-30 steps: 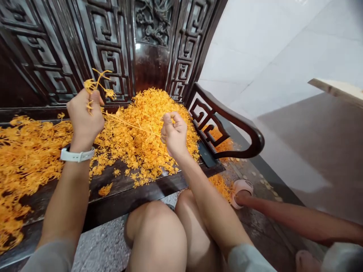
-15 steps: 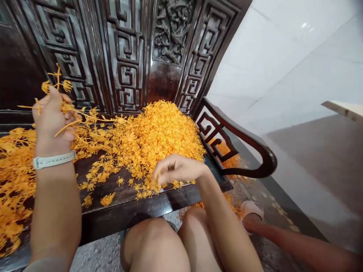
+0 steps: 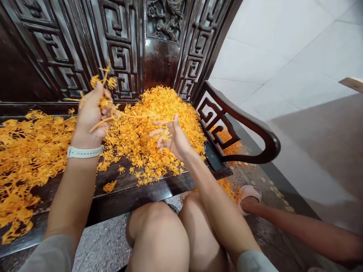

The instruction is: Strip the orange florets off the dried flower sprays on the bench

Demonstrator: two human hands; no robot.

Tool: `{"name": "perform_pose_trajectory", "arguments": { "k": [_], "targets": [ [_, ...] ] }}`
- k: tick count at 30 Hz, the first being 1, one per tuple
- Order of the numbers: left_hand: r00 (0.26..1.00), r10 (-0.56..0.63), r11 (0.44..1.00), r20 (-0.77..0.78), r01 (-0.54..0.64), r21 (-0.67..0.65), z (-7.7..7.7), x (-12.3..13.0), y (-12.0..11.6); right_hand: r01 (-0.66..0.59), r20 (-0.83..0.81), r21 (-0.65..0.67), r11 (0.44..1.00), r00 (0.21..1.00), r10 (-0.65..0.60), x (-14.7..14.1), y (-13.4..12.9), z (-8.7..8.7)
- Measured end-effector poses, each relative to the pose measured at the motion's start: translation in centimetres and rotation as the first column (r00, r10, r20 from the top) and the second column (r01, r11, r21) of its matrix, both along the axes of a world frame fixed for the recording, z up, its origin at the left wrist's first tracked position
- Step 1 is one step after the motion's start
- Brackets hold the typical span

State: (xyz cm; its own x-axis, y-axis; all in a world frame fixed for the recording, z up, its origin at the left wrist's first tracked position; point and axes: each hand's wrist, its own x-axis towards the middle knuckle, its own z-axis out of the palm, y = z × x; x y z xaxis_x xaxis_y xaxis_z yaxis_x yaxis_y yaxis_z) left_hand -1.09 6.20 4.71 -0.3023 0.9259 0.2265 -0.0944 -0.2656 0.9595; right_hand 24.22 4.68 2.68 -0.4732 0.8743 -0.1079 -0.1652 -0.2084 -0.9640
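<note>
My left hand [image 3: 95,109], with a pale band on its wrist, is closed around an orange plastic branching stem [image 3: 106,81]. Small claw-shaped flower pieces stick out of it above and beside the fingers. One thin branch runs rightward from this hand to my right hand [image 3: 172,139]. There the thumb is raised and the fingers are spread around the branch's end, where a flower piece [image 3: 165,135] shows in front of them; no firm grip is visible. Behind and below the right hand rises a heap of loose orange flower pieces [image 3: 167,102].
A dark carved wooden bench [image 3: 159,60] bears the heap, with a curved armrest [image 3: 252,139] at right. More orange branching stems [image 3: 31,151] lie at left. Orange bits [image 3: 228,189] litter the floor near another person's sandalled foot [image 3: 249,198].
My left hand has shifted rightward with the stem, partly as the view moved. My right hand has risen from the heap's front edge to the branch's end, and its fingers have spread.
</note>
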Motion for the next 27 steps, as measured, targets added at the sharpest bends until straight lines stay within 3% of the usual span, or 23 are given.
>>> {"name": "perform_pose_trajectory", "arguments": {
  "k": [2, 4, 7, 10, 15, 20, 23, 25, 27],
  "targets": [
    [0.996, -0.062, 0.998, 0.066, 0.063, -0.014, -0.5, 1.5, 0.0, -0.16, -0.109, -0.101, 0.982, 0.983, 0.149, -0.3, -0.1, 0.1],
    [0.992, -0.11, 0.993, 0.062, 0.112, -0.026, -0.9, 2.5, 0.1, -0.248, -0.183, -0.122, 0.961, 0.957, 0.224, -0.3, 0.2, 0.2],
    [0.994, -0.108, 0.994, -0.006, 0.108, -0.029, -1.5, 2.9, 0.3, -0.314, -0.197, -0.103, 0.944, 0.936, 0.29, 0.4, 0.6, 0.2],
    [0.998, -0.059, 0.998, -0.038, 0.058, -0.021, -1.7, 2.3, 0.7, -0.301, -0.136, -0.058, 0.952, 0.947, 0.291, 1.2, 0.5, 0.4],
    [0.997, 0.056, 0.996, -0.055, -0.052, 0.071, -1.9, 0.9, 1.4, -0.134, 0.043, 0.015, 0.991, 0.99, 0.133, 0.8, -0.3, 0.2],
    [0.973, 0.22, 0.954, -0.065, -0.2, 0.224, -2.5, -0.8, 2.0, 0.076, 0.108, 0.083, 0.994, 0.991, -0.085, -1.0, -0.2, -1.3],
    [0.925, 0.369, 0.898, -0.086, -0.331, 0.29, -2.7, -1.5, 2.6, 0.197, 0.126, 0.301, 0.933, 0.962, -0.244, -1.5, 0.6, -1.8],
    [0.894, 0.441, 0.846, -0.086, -0.382, 0.372, -2.3, -1.3, 2.8, 0.213, 0.13, 0.442, 0.871, 0.946, -0.298, -1.8, 1.4, -2.1],
    [0.848, 0.522, 0.751, -0.089, -0.409, 0.518, -1.5, -0.8, 2.5, 0.198, 0.129, 0.493, 0.847, 0.946, -0.297, -2.2, 2.6, -2.5]
  ]
}}
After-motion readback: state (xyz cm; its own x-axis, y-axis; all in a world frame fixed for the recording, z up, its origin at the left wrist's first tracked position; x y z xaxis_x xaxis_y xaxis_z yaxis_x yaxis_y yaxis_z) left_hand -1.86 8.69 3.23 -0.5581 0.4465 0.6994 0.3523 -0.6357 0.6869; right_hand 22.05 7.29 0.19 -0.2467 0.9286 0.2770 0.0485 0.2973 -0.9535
